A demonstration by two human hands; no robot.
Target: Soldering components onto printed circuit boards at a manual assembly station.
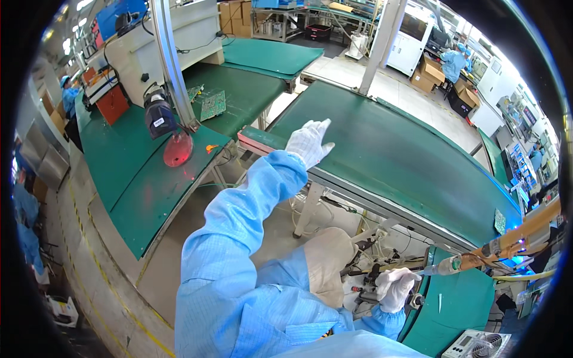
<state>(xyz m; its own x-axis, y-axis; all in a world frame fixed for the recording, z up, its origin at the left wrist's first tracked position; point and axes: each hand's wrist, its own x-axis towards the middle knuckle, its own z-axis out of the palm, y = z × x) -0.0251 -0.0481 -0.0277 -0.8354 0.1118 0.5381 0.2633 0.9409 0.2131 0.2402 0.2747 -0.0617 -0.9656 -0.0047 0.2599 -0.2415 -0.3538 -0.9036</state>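
Observation:
My left hand (pixel 308 144), in a white glove, reaches over the left end of the dark green conveyor belt (pixel 382 149). Its fingers are stretched out with the thumb apart, and it holds nothing. My right hand (pixel 395 290), also gloved in white, is low at the right, its fingers curled together. Whatever they may hold is hidden. Beside its fingertips ends the thin tip of a long tan tube (pixel 495 244); whether they touch I cannot tell. One green circuit board (pixel 500 221) lies at the belt's right end. Another circuit board (pixel 213 105) rests on the green surface beyond my left hand.
A dark scanner-like device (pixel 159 113) on a metal post casts a red glow onto the left green table (pixel 137 179). A second post (pixel 382 51) rises behind the belt. Below right are a green mat (pixel 459 304) and a white box with a fan (pixel 477 344). Other people work farther off.

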